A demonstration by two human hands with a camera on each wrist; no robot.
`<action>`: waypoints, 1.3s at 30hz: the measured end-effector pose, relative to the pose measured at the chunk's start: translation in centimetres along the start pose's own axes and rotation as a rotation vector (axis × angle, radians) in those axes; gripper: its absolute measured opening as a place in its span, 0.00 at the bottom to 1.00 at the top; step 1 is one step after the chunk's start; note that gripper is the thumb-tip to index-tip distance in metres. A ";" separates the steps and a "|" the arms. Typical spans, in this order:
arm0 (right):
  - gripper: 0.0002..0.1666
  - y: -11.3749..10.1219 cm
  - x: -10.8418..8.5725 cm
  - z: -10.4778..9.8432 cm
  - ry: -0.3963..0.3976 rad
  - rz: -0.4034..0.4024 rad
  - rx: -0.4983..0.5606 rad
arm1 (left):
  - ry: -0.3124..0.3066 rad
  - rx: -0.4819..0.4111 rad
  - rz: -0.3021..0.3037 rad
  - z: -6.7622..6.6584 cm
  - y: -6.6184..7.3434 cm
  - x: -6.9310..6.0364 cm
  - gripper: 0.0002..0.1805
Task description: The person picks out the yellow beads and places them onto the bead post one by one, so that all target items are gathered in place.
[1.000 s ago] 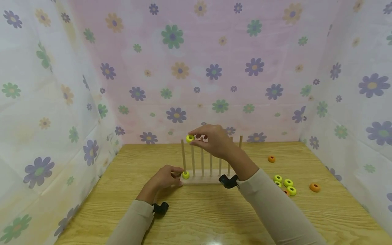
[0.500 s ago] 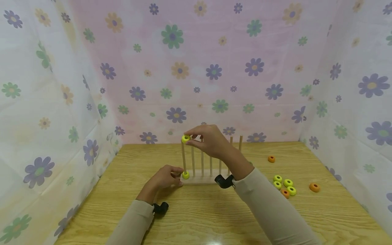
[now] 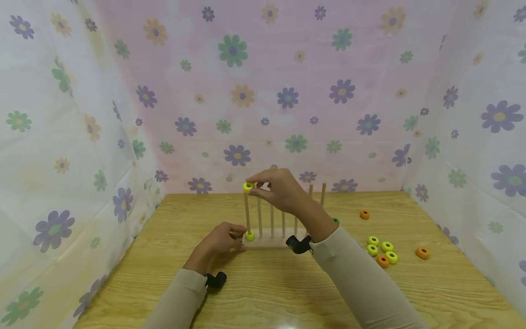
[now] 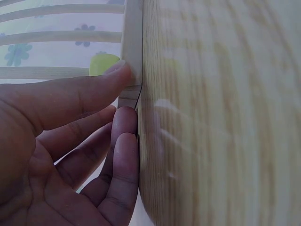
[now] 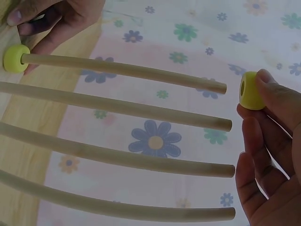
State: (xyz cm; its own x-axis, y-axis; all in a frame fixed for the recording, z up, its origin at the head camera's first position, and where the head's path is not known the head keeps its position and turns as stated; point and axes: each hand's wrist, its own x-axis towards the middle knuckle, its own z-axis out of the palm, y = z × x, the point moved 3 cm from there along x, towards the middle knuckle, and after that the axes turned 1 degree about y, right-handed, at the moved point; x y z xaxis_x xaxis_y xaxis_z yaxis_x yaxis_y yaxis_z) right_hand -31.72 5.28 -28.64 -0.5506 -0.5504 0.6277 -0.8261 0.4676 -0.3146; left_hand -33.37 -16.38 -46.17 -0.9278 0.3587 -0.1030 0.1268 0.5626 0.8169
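The right hand (image 3: 283, 189) pinches a yellow ring (image 3: 248, 188) above the rack's (image 3: 269, 243) leftmost peg (image 3: 247, 212). The left hand (image 3: 223, 239) grips the rack's left end.

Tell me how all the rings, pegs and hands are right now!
Wooden peg rack: upright on the table
Lower yellow ring: threaded, down on the rack
Leftmost peg: upright, carrying that ring
Upper yellow ring: held near the peg's tip, unthreaded
Right hand: pinching the upper yellow ring
Left hand: gripping the rack's end
Loose yellow rings: lying on the table
Orange rings: lying on the table
Green ring: mostly hidden by the right arm
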 end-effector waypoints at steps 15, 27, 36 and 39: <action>0.18 0.1 0.3 0.5 -0.020 0.054 0.017 | -0.005 -0.014 0.011 0.0 -0.1 0.2 0.31; 0.18 0.1 0.5 0.9 -0.023 0.099 0.000 | -0.005 0.009 0.019 0.0 0.1 -0.1 0.31; 0.18 0.2 0.7 1.1 -0.030 0.139 0.022 | -0.007 0.004 0.015 0.0 0.0 -0.1 0.32; 0.18 0.2 0.7 1.1 -0.033 0.154 0.026 | -0.006 0.005 0.014 0.0 -0.1 0.0 0.32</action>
State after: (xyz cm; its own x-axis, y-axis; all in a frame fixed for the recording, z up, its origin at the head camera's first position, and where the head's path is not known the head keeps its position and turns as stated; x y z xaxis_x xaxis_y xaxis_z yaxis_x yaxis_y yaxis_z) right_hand -32.39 4.24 -29.06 -0.6745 -0.4961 0.5468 -0.7340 0.5306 -0.4240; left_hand -33.38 -16.44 -46.19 -0.9237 0.3711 -0.0949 0.1415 0.5609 0.8157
